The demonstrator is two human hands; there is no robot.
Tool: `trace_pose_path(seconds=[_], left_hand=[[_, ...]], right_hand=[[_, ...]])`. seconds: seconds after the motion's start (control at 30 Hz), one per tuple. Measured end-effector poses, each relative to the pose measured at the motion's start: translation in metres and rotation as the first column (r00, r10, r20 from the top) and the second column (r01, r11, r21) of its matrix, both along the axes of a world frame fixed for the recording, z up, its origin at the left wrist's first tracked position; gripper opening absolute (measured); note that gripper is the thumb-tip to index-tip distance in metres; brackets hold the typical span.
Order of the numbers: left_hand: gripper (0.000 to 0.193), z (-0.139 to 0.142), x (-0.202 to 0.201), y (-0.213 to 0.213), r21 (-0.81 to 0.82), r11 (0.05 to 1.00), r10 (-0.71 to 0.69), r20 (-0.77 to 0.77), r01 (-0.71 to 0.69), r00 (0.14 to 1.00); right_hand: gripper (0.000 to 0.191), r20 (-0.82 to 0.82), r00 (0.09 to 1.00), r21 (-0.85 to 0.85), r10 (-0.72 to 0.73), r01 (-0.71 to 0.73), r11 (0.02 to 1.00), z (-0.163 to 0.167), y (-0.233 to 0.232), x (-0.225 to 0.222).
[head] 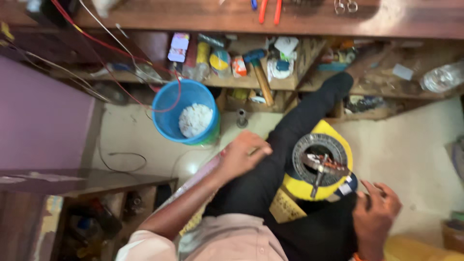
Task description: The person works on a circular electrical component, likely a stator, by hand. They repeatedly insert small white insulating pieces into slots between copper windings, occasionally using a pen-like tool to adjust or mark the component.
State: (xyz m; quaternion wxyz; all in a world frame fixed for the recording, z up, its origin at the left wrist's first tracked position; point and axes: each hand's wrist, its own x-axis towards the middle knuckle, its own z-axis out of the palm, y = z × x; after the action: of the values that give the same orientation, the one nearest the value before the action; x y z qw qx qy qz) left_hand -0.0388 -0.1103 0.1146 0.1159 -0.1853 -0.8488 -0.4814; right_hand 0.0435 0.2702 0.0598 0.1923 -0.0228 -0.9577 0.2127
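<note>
- Workshop corner seen from above: pale floor [411,145], wooden shelves [270,82] crammed w/ tins, boxes, a hammer [258,72]; dark tabletop [338,17] along the top edge w/ orange-handled pliers [269,10] on it.
- Blue bucket [183,113] stands on the floor near our knee, white lumpy stuff inside; red wire [121,53] loops down over its rim.
- We sit w/ a yellow round unit [316,166] resting on our lap, against the black trouser leg [299,121]. Its open face shows a ring of grey windings [319,147] & a dark metal piece across the middle – looks like a small motor or fan, though blur hides detail.
- Left hand [244,154]: empty, fingers loosely curled, just left of the unit, not touching it as far as we can tell.
- Right hand [379,203]: open, fingers spread, empty, near the unit's lower right edge, apart from it.
- Our read: we're between grips – unit lies unsupported on the lap, both hands off.
- Next move, in our judgement, calls for one hand steadying the yellow rim while the other works at the centre piece; the lap is a tilted, soft seat, so the unit could slide.
</note>
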Motion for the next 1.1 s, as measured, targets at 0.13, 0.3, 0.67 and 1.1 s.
trace_pose_path(seconds=[0.13, 0.3, 0.67, 1.1], left_hand=[[0.023, 0.048, -0.121, -0.060, -0.133, 0.946, 0.289, -0.057, -0.294, 0.956], [0.044, 0.095, -0.307, -0.066, -0.145, 0.818, 0.547, -0.101, -0.556, 0.831], [0.040, 0.085, -0.396, -0.014, -0.470, 0.587, 0.744, -0.009, -0.659, 0.669], [0.024, 0.082, -0.355, -0.011, 0.097, 0.745, 0.667, -0.103, -0.660, 0.737]], right_hand=[[0.013, 0.040, 0.999, -0.202, -0.011, 0.018, 0.979, -0.012, 0.026, -0.031], [0.013, 0.096, 0.995, -0.346, -0.022, 0.054, 0.937, -0.024, 0.029, -0.050], [0.014, 0.239, 0.971, -0.555, -0.029, 0.160, 0.816, -0.068, 0.063, -0.087], [0.014, 0.154, 0.985, -0.669, -0.078, 0.162, 0.726, -0.080, 0.071, -0.055]])
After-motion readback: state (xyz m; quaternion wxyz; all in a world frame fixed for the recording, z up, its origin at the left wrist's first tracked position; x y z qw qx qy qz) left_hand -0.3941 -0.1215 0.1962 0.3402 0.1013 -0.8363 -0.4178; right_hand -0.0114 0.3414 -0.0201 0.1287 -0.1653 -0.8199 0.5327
